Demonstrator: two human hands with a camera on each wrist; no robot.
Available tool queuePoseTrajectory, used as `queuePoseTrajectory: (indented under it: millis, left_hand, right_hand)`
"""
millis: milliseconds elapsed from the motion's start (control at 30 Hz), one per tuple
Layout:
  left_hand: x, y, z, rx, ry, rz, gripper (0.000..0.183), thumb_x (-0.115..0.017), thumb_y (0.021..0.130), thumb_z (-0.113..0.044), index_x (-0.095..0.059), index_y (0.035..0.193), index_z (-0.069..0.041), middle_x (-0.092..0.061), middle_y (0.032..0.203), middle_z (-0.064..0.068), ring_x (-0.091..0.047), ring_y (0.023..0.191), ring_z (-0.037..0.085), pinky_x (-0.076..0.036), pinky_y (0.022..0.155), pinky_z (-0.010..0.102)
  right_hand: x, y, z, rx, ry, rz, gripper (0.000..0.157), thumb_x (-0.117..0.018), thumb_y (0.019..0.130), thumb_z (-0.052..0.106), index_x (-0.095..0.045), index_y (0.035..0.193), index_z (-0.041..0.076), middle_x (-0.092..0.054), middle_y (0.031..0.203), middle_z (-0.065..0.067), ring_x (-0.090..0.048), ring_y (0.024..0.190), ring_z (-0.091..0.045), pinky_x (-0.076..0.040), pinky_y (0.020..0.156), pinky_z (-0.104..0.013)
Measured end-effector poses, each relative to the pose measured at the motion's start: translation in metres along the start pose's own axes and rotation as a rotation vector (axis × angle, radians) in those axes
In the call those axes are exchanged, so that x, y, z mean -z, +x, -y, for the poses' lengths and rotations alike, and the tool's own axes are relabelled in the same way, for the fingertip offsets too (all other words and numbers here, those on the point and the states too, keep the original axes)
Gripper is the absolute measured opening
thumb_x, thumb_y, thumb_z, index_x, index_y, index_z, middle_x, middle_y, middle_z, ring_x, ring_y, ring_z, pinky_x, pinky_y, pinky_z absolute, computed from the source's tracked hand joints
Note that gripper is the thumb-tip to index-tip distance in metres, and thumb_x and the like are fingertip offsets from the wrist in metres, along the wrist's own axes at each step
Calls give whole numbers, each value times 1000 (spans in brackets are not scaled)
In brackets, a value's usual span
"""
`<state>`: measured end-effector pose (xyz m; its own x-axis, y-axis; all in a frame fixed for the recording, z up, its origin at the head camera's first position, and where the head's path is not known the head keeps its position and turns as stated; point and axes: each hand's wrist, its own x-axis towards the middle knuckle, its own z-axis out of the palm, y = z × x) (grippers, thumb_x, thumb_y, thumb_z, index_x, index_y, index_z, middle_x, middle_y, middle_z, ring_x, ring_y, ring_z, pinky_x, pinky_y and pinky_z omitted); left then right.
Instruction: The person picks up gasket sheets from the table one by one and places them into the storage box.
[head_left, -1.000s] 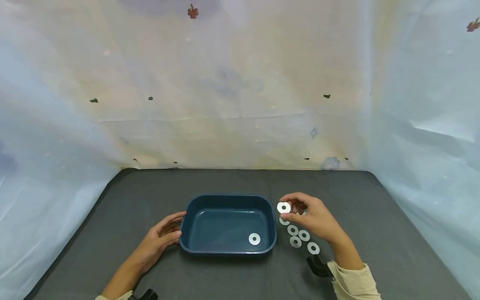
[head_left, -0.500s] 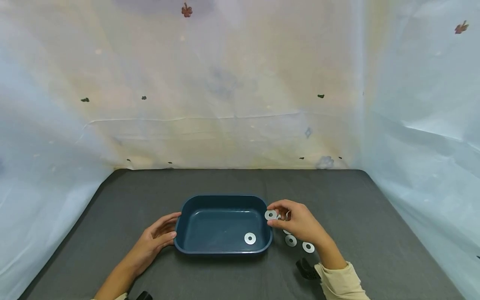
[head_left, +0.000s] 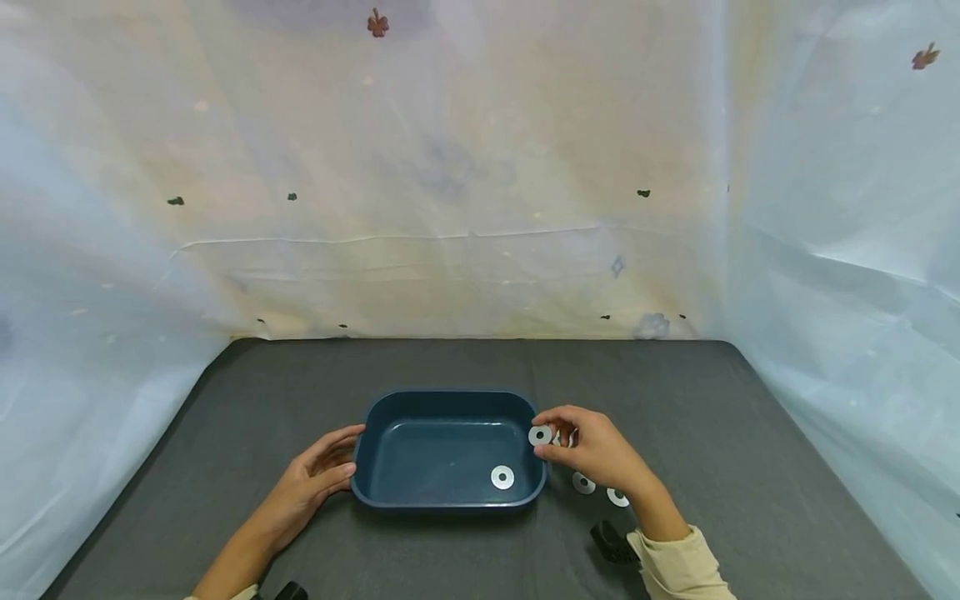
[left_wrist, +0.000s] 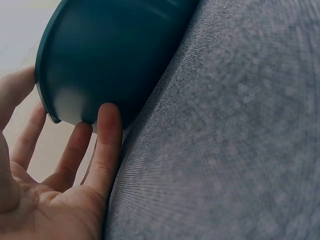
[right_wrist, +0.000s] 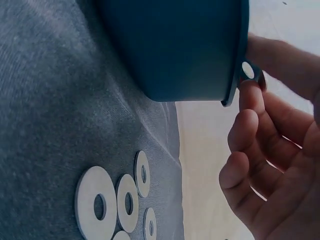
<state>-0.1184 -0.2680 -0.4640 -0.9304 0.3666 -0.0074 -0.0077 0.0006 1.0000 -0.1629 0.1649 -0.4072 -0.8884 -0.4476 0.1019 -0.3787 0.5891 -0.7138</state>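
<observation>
A dark teal tub (head_left: 435, 458) stands on the table with one flat metal washer (head_left: 495, 478) lying in its right front part. My right hand (head_left: 592, 446) pinches another washer (head_left: 532, 436) between thumb and fingers, right at the tub's right rim. The right wrist view has the held washer (right_wrist: 256, 75) against the rim, its hole showing light. My left hand (head_left: 318, 471) touches the tub's left side, and in the left wrist view its fingers (left_wrist: 107, 145) lie fairly straight against the tub wall.
Several loose washers (right_wrist: 87, 200) lie on the grey cloth to the right of the tub, partly hidden by my right hand in the head view. The grey-covered table (head_left: 420, 367) ends at a pale curtain (head_left: 465, 167) behind and at both sides.
My right hand has carried the pinched washer left and a little toward me, from above the loose washers to the tub's right rim. The left hand stays at the tub's side.
</observation>
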Motion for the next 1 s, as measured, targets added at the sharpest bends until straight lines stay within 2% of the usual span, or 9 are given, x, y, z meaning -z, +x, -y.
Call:
queuePoseTrajectory:
  millis: [267, 633, 1000]
  left_hand:
    - [-3, 3, 0, 22, 14, -20, 54, -48, 105, -11, -29, 156, -9, -47, 142, -4, -56, 122, 6, -55, 93, 33]
    - [-2, 5, 1, 28, 19, -21, 54, -48, 105, -12, -29, 156, -10, -46, 144, -3, -55, 123, 6, -54, 93, 32]
    - [-2, 6, 1, 29, 15, -20, 54, -49, 105, -11, -29, 155, -9, -48, 142, -4, -57, 121, 6, -55, 92, 32]
  right_hand:
    - [0, 2, 1, -29, -7, 26, 37, -74, 90, 33, -70, 121, 14, -60, 84, 7, -52, 73, -5, -46, 62, -23]
    - [0, 1, 2, -16, 43, 58, 38, -70, 92, 24, -66, 126, 6, -60, 84, 6, -53, 71, -5, -46, 63, -23]
    - [11, -3, -2, 0, 36, 49, 38, -69, 94, 30, -66, 127, 10, -62, 89, 5, -54, 74, -6, -47, 65, -23]
